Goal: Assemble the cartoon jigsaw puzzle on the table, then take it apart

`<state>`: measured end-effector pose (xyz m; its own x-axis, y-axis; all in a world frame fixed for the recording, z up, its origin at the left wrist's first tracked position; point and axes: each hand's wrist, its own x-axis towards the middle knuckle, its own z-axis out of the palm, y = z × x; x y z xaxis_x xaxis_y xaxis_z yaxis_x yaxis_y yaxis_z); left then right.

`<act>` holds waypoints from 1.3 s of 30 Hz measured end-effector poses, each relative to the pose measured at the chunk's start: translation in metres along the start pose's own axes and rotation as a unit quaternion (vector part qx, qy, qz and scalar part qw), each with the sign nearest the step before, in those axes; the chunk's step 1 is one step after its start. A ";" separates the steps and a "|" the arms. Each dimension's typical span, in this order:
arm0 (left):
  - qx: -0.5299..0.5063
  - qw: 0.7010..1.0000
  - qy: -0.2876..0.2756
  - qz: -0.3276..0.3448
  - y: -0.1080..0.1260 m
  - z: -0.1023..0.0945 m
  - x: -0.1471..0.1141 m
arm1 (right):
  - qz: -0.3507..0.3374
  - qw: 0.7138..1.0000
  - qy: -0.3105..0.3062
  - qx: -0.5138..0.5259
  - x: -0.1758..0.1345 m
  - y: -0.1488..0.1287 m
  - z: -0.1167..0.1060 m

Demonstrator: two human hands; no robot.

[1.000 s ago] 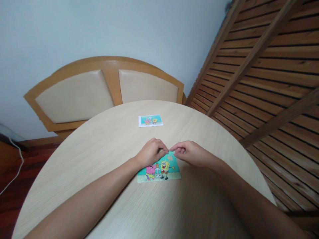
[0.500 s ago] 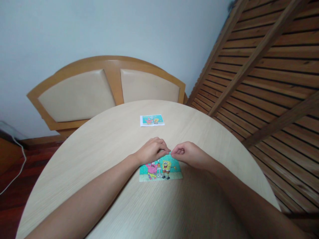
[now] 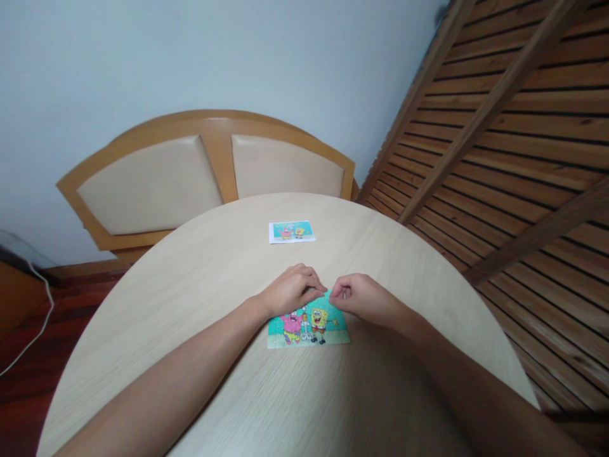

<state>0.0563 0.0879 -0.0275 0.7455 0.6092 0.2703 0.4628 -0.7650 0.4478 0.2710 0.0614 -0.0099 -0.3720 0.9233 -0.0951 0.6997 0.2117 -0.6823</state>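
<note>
A jigsaw puzzle [image 3: 309,330] with cartoon figures on a teal background lies flat on the table near me. My left hand [image 3: 295,289] covers its upper left part, thumb and fingers pinched together at the top edge. Opposite it, my right hand [image 3: 361,295] is over the upper right corner, its fingers curled and thumb against them in a pinch. A small gap separates the two sets of fingertips, with teal puzzle showing below it. Whatever either pinch holds is too small or hidden to make out.
A printed picture card [image 3: 292,232] with the same cartoon scene lies farther back on the round wooden table [image 3: 214,266]. Behind the table stands a bench back with cream panels [image 3: 152,184]. Wooden slats [image 3: 523,152] rise at the right, and a white cable [image 3: 47,311] hangs at the left.
My right hand's fingertips have drawn slightly away from the left hand's, widening the gap a little. The left hand stays at the puzzle's top edge. The view has shifted slightly.
</note>
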 end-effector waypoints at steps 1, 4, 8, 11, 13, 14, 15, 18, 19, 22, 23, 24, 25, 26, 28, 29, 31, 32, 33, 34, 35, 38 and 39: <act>0.001 1.000 -0.006 0.000 0.002 -0.002 0.000 | -0.003 1.000 -0.003 -0.006 -0.001 -0.001 0.000; 0.004 0.999 -0.043 0.002 0.010 -0.014 -0.004 | -0.042 0.997 -0.016 -0.064 -0.003 -0.007 -0.005; 0.017 0.996 -0.089 -0.019 0.023 -0.030 -0.031 | -0.134 0.966 -0.032 -0.219 -0.011 -0.020 -0.016; 0.066 0.989 -0.107 -0.073 0.028 -0.031 -0.060 | -0.153 0.931 -0.076 -0.322 -0.019 -0.033 -0.019; 0.079 0.985 -0.122 -0.092 0.030 -0.027 -0.077 | -0.138 0.911 -0.095 -0.378 -0.027 -0.042 -0.017; 0.085 0.984 -0.125 -0.094 0.030 -0.025 -0.083 | -0.125 0.904 -0.098 -0.398 -0.030 -0.046 -0.014; 0.093 0.984 -0.123 -0.094 0.030 -0.022 -0.087 | -0.112 0.899 -0.099 -0.412 -0.034 -0.049 -0.012; 0.114 0.984 -0.108 -0.089 0.030 -0.016 -0.094 | -0.086 0.897 -0.091 -0.425 -0.043 -0.056 -0.002; 0.116 0.984 -0.103 -0.086 0.029 -0.015 -0.094 | -0.081 0.899 -0.087 -0.421 -0.045 -0.057 0.001; 0.113 0.986 -0.095 -0.076 0.028 -0.012 -0.094 | -0.073 0.907 -0.081 -0.406 -0.048 -0.056 0.006; 0.114 0.986 -0.093 -0.077 0.028 -0.011 -0.093 | -0.075 0.910 -0.080 -0.400 -0.048 -0.055 0.006; 0.117 0.986 -0.090 -0.081 0.028 -0.011 -0.093 | -0.079 0.912 -0.078 -0.394 -0.048 -0.053 0.006; 0.123 0.985 -0.087 -0.088 0.028 -0.011 -0.093 | -0.086 0.915 -0.074 -0.388 -0.048 -0.051 0.006; 0.131 0.983 -0.082 -0.096 0.027 -0.011 -0.093 | -0.093 0.917 -0.069 -0.383 -0.047 -0.049 0.005; 0.146 0.981 -0.069 -0.109 0.025 -0.011 -0.093 | -0.102 0.920 -0.054 -0.374 -0.045 -0.045 0.006; 0.152 0.980 -0.062 -0.115 0.023 -0.011 -0.093 | -0.102 0.922 -0.042 -0.372 -0.043 -0.043 0.008; 0.160 0.978 -0.046 -0.128 0.018 -0.011 -0.092 | -0.098 0.924 -0.013 -0.369 -0.039 -0.036 0.013; 0.163 0.976 -0.039 -0.137 0.016 -0.010 -0.091 | -0.097 0.925 0.003 -0.367 -0.036 -0.032 0.016; 0.165 0.975 -0.032 -0.148 0.014 -0.010 -0.090 | -0.097 0.926 0.018 -0.364 -0.032 -0.027 0.019; 0.168 0.972 -0.024 -0.160 0.011 -0.009 -0.089 | -0.099 0.927 0.030 -0.360 -0.028 -0.022 0.022; 0.171 0.970 -0.015 -0.172 0.010 -0.008 -0.088 | -0.101 0.927 0.043 -0.359 -0.024 -0.017 0.024; 0.180 0.962 0.014 -0.204 0.006 -0.004 -0.082 | -0.089 0.928 0.065 -0.355 -0.010 -0.003 0.027; 0.183 0.960 0.023 -0.210 0.006 -0.003 -0.081 | -0.083 0.929 0.065 -0.355 -0.007 0.000 0.027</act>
<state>-0.0026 0.0348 -0.0441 0.4377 0.8825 0.1719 0.8620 -0.4663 0.1990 0.2574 0.0463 -0.0284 -0.4669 0.8799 0.0881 0.8819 0.4706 -0.0262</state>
